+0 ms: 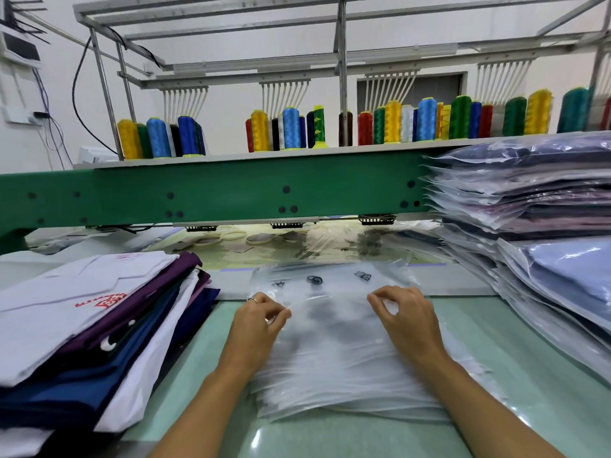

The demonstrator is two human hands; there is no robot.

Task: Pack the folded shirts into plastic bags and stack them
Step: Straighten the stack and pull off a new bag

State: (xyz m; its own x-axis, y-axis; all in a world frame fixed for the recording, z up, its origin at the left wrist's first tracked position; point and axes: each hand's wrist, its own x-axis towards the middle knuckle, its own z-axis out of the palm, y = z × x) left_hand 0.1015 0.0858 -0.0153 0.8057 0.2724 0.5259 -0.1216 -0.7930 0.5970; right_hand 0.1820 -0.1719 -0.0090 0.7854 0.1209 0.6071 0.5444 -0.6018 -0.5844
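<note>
left fingers (279, 315): thumb and index tips closed together, pinching the film of the top bag (330, 312) at its left side; other fingers curled loosely behind.
right fingers (375, 297): thumb and index curled into a loop, tips meeting on the same bag's film at its right side; film is blurred there, but it reads as a pinch.
left hand (259, 325): palm down over the bag's left edge; ring (252, 299) on one finger.
right hand (408, 320): palm down over the bag's right part, level with the left hand.
top bag: clear, empty, flat, small dark printed marks near its far edge; lies on top of the bag stack (330, 388).
bag stack: thick pile of clear plastic bags, centre of the desk (205, 385), between both forearms.
folded shirts (99, 342): unbagged pile at left, just beside the bag stack; white shirt with red embroidery on top, purple, blue and navy ones under it, edges fanned out.
packed shirts (529, 200): tall stack of bagged shirts at right, bag edges overhanging toward the centre.
machine beam (215, 190): green, spans the desk behind everything.
thread cones (291, 127): upright in a row on the shelf above the beam; yellow, blue, green, red, black.
</note>
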